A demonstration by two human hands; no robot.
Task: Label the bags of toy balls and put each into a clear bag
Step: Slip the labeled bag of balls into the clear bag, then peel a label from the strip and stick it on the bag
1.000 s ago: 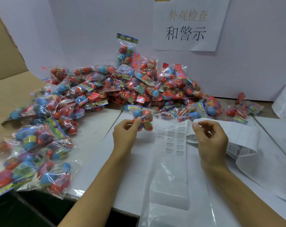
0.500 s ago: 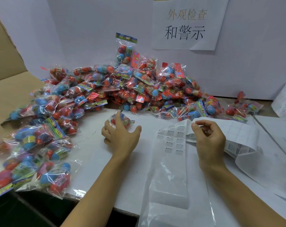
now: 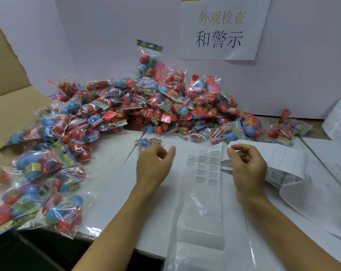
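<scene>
A small bag of toy balls [image 3: 146, 142] lies on the white table [image 3: 115, 173], just beyond the fingertips of my left hand [image 3: 153, 165]. That hand hovers with loosely curled fingers and holds nothing. My right hand [image 3: 246, 165] pinches the folded top edge of a sheet of warning labels [image 3: 204, 167], which drapes over a stack of clear bags [image 3: 201, 222]. A big pile of ball bags [image 3: 165, 106] sits behind both hands against the wall, and more ball bags [image 3: 38, 173] spread down the left side.
A cardboard box flap [image 3: 7, 94] rises at far left. A paper sign [image 3: 222, 28] hangs on the white wall. More label sheets [image 3: 339, 122] lie at far right, and used backing sheets [image 3: 312, 184] to the right of my right hand. The table's front edge runs below my forearms.
My left hand carried one bag of balls down onto the table, pressed it flat, then pulled back with fingers curled. My right hand stayed on the label sheet.
</scene>
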